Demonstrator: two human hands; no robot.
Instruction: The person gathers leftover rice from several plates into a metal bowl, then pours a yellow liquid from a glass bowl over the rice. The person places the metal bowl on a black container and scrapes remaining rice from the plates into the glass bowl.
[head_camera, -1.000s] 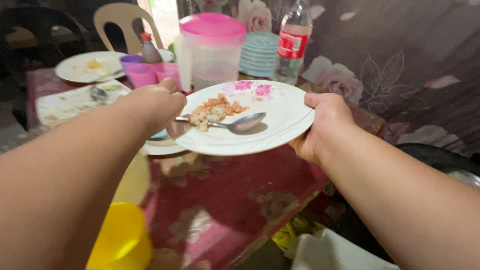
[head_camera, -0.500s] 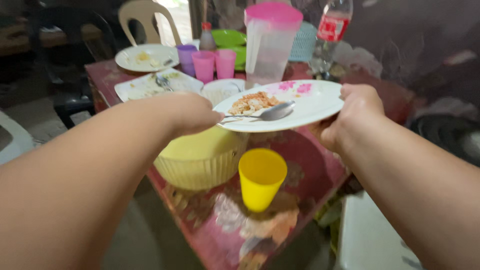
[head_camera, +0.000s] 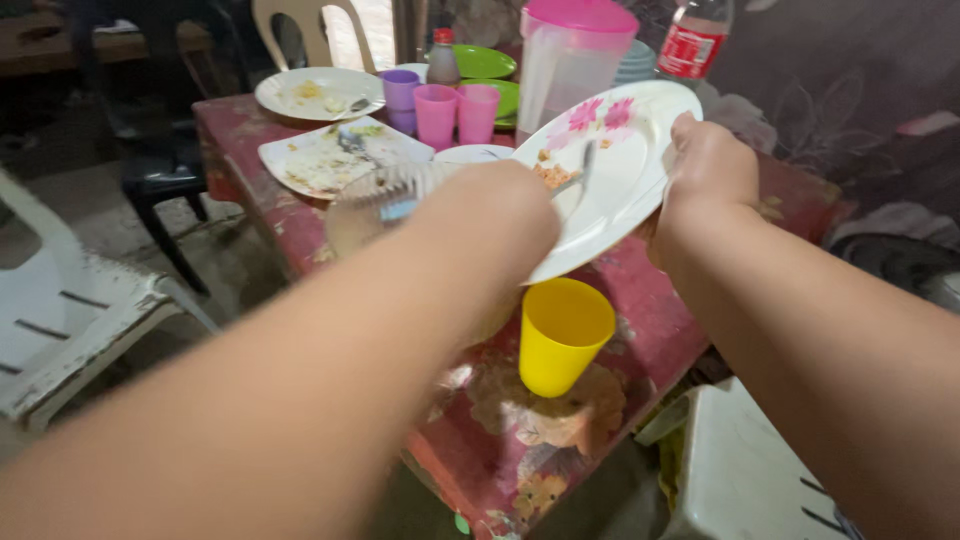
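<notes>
My right hand (head_camera: 705, 180) grips the rim of a white plate (head_camera: 625, 160) with pink flowers and holds it steeply tilted to the left. My left hand (head_camera: 500, 205) is closed on a metal spoon (head_camera: 582, 172) that lies across the plate's face, next to bits of orange rice (head_camera: 553, 174). The tilted plate hangs over a pale, ridged bowl (head_camera: 385, 190) that is blurred and partly hidden by my left forearm. A yellow cup (head_camera: 562, 335) stands on the red flowered table (head_camera: 650, 330) just below the plate.
Further back stand a pink-lidded pitcher (head_camera: 575, 50), pink cups (head_camera: 455, 112) and a purple cup, a sauce bottle, green plates, a soda bottle (head_camera: 695, 40) and two dirty white plates (head_camera: 320, 92). White plastic chairs (head_camera: 70, 320) flank the table on both sides.
The plate went from level to steeply tilted leftward. My left hand with the spoon moved up onto the plate's face, and the rice heap has shrunk to scattered bits.
</notes>
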